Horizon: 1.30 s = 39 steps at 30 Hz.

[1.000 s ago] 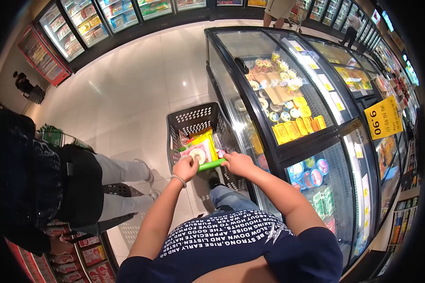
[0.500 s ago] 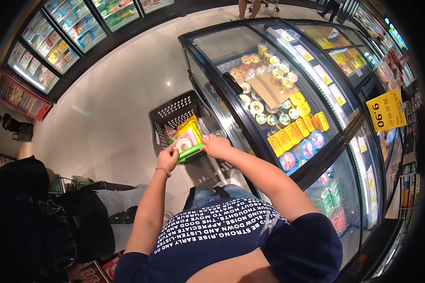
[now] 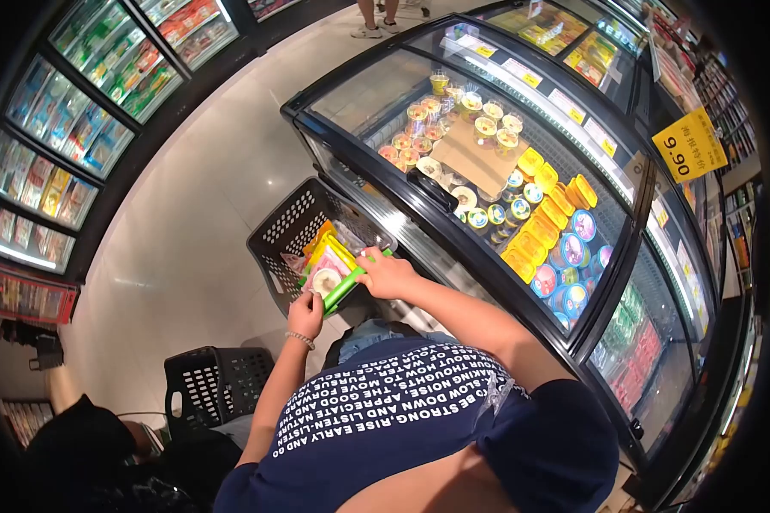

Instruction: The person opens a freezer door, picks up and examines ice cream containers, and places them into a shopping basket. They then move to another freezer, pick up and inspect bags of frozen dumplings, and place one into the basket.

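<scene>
While beside freezer [image 3: 376, 85], hands [image 3: 305, 315] [image 3: 385, 274] on handle [image 3: 344, 289].

Left hand [image 3: 306, 315]: forearm extended forward, fingers curled closed. Right hand [image 3: 387, 275]: arm bent at elbow, reaching forward, fingers curled closed, back of hand up.

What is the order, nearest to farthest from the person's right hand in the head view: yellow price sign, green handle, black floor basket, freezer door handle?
1. green handle, gripped by the right hand.
2. freezer door handle, above, on the glass.
3. black floor basket, lower left.
4. yellow price sign, far upper right.
</scene>
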Each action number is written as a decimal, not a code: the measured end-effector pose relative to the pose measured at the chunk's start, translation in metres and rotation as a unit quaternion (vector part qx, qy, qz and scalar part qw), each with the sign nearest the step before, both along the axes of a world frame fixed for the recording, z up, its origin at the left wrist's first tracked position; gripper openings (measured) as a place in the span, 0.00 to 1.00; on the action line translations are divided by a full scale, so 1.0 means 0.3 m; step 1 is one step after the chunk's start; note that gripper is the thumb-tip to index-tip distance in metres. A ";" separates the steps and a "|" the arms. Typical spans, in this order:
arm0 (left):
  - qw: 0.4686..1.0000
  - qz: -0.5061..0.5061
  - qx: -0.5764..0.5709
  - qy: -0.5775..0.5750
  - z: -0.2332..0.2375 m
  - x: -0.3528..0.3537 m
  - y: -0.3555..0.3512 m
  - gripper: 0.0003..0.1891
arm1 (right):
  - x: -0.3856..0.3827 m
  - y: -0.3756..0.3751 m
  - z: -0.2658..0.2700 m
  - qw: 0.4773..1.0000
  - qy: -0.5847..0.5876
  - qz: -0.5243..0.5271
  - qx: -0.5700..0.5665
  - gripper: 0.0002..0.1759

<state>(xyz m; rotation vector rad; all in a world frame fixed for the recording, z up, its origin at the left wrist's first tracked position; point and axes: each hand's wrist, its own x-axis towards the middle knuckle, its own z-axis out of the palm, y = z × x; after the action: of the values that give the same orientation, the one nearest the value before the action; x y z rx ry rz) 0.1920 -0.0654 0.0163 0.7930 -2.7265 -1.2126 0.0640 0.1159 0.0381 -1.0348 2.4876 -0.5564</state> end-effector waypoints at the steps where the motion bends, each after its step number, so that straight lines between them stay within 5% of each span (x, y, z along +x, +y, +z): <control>1: 1.000 -0.006 0.000 -0.001 -0.008 -0.016 -0.020 0.17 | -0.015 -0.018 -0.009 1.000 0.001 -0.004 -0.009 0.22; 5: 0.998 -0.056 -0.010 -0.008 -0.036 -0.089 -0.121 0.14 | -0.046 -0.059 -0.014 0.995 -0.028 -0.037 -0.089 0.21; 7: 0.991 -0.104 -0.051 0.060 -0.029 -0.137 -0.150 0.12 | -0.042 -0.029 -0.001 0.987 0.097 -0.051 -0.120 0.21; 8: 0.992 -0.124 -0.028 0.005 0.004 -0.174 -0.157 0.08 | -0.034 0.003 0.014 0.977 0.159 -0.055 -0.130 0.21; 11: 0.960 -0.202 -0.088 0.171 0.108 -0.327 -0.101 0.07 | -0.005 0.150 0.087 0.936 0.261 -0.180 -0.152 0.13; 13: 0.936 -0.279 -0.094 0.193 0.133 -0.448 -0.051 0.11 | 0.019 0.281 0.061 0.916 0.227 -0.276 -0.184 0.11; 17: 0.876 -0.387 -0.136 0.255 0.137 -0.671 0.130 0.20 | 0.066 0.423 0.107 0.853 0.285 -0.437 -0.011 0.20; 18: 0.886 -0.406 -0.144 0.173 0.167 -0.703 0.182 0.24 | 0.069 0.442 0.121 0.848 0.268 -0.450 0.089 0.29; 19: 0.863 -0.418 -0.217 0.184 0.164 -0.736 0.223 0.30 | 0.065 0.453 0.121 0.851 0.265 -0.440 0.110 0.31; 26: 0.823 -0.503 -0.261 0.035 0.163 -0.795 0.388 0.45 | -0.007 0.462 0.126 0.879 0.212 -0.400 0.150 0.38; 31: 0.845 -0.509 -0.165 -0.017 0.189 -0.918 0.486 0.54 | -0.107 0.531 0.124 0.883 0.185 -0.407 0.142 0.39; 39: 0.797 -0.572 -0.175 0.081 0.130 -1.376 0.664 0.44 | -0.559 0.830 0.061 0.853 0.212 -0.434 0.198 0.32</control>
<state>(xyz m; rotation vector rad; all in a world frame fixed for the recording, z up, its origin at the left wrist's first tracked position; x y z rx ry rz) -0.2209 0.1337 0.0552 -1.1225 -3.0510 -0.6471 -0.1038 0.3648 0.0565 0.2135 3.2046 0.0022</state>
